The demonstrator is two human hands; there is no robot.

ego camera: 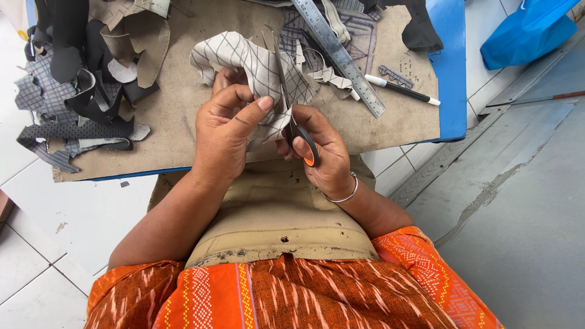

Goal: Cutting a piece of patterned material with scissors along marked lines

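The left hand (225, 125) is pinching a limp, light piece of grid-marked beige fabric (250, 64) near its lower edge, holding it taut. The right hand (323, 152) is gripping closed around orange-handled scissors (301, 137), whose blades are biting into the soft sheet just beside that pinch.

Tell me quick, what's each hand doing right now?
Left hand: closed, pinching the checked fabric.
Right hand: closed on the scissors, blades in the fabric.
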